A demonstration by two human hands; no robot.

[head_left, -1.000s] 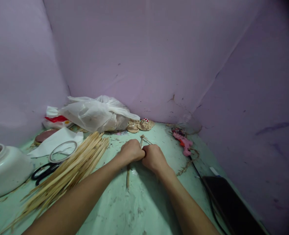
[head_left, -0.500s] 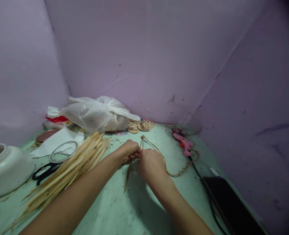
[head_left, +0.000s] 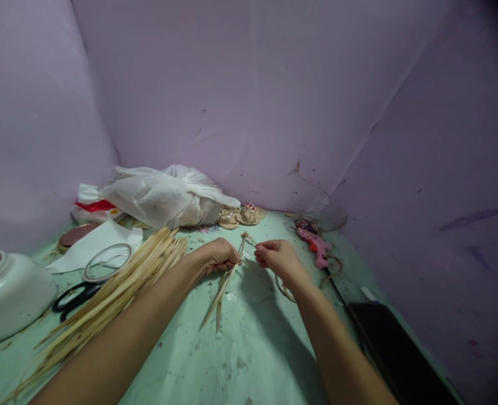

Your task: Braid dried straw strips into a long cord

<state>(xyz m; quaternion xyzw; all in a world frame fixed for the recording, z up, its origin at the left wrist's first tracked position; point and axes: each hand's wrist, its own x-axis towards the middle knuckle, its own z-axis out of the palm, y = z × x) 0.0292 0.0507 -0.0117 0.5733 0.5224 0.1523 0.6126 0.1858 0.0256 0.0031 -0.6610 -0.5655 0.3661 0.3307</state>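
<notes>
My left hand (head_left: 222,256) is closed on dry straw strands, whose loose ends (head_left: 220,298) point down toward me over the green tabletop (head_left: 240,360). To its right, a short gap away, my right hand (head_left: 276,256) has its fingers pinched near the twisted cord; whatever lies between the fingertips is too small to make out. The cord (head_left: 245,236) comes to a point beyond both hands, and part of its loop shows below my right wrist. A bundle of straw strips (head_left: 139,270) lies left of my left hand.
At left are a white pot (head_left: 16,292), black-handled scissors (head_left: 73,298), a clear ring (head_left: 107,261) and white paper (head_left: 80,247). A white plastic bag (head_left: 164,197) and woven straw pieces (head_left: 249,215) sit at the back. Rightward are a pink glue gun (head_left: 316,244) and a dark flat object (head_left: 396,349).
My right hand has moved right, away from my left hand, and more of the straw ends now shows. The cord loop at right is now partly behind my right hand and wrist.
</notes>
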